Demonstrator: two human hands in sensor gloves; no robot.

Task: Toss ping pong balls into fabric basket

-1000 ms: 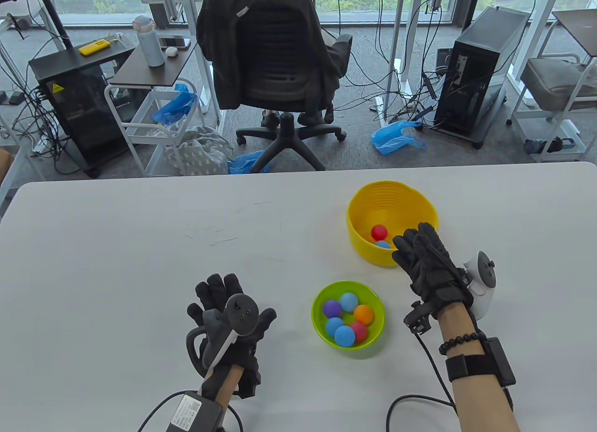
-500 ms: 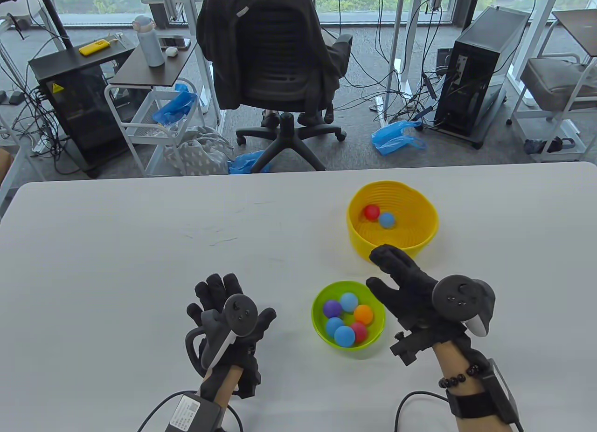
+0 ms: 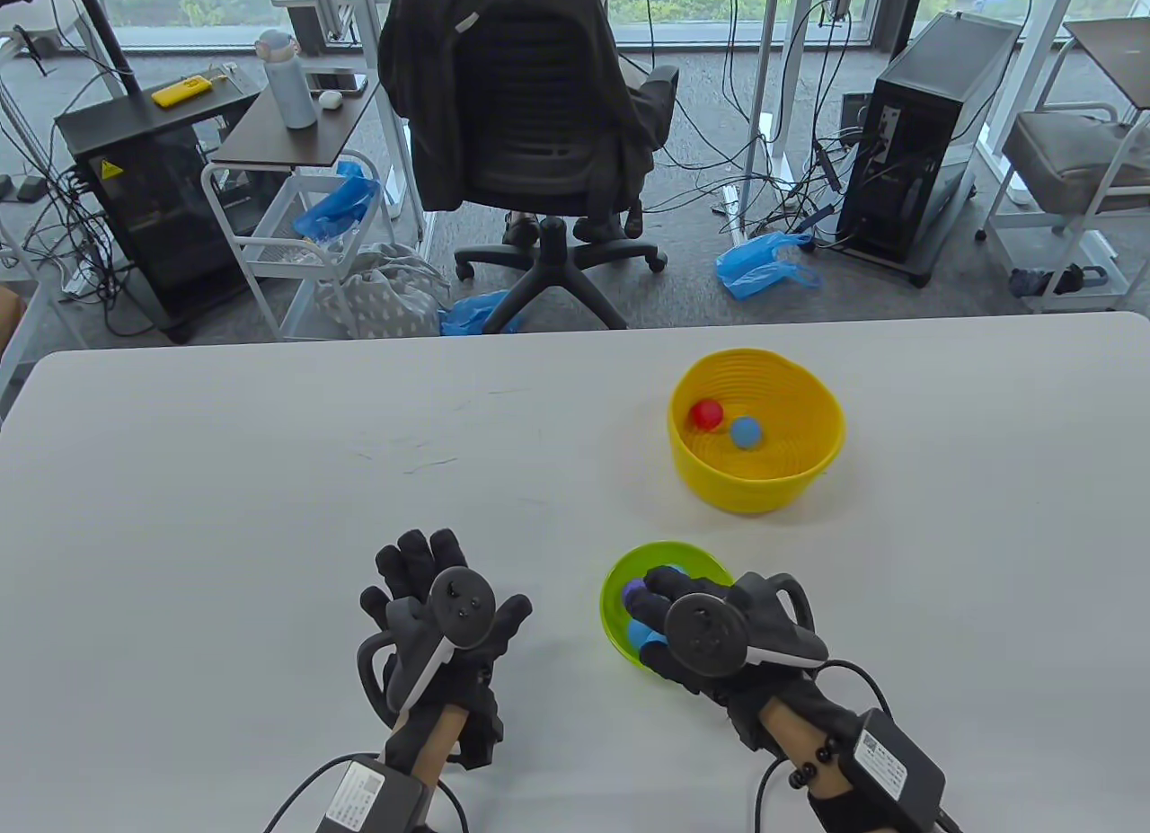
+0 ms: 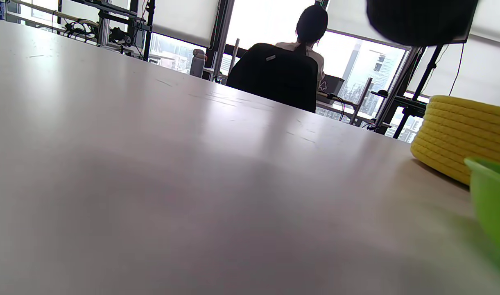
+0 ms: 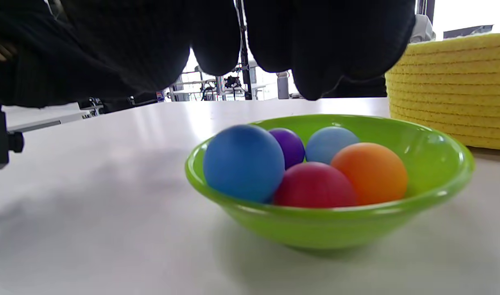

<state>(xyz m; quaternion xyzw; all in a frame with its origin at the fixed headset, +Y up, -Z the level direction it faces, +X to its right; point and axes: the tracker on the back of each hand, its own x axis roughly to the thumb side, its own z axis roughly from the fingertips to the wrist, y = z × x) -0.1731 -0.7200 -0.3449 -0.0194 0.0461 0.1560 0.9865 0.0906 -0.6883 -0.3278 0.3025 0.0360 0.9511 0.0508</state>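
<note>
While right hand [image 3: 696,626] hovers, grip wide, five balls [image 5: 243,162] in green bowl [image 5: 438,184], two in yellow basket [image 3: 759,482].

No readable text anywhere. White label [image 3: 353,795] on left wrist box: print too small. White label [image 3: 876,754] on right wrist box: likewise. Yellow warning sticker [image 3: 109,169] on black cabinet: illegible.

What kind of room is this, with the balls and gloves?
Probably an office used as a lab: an office chair, a computer tower and loose cables lie beyond the white table, by big windows.
</note>
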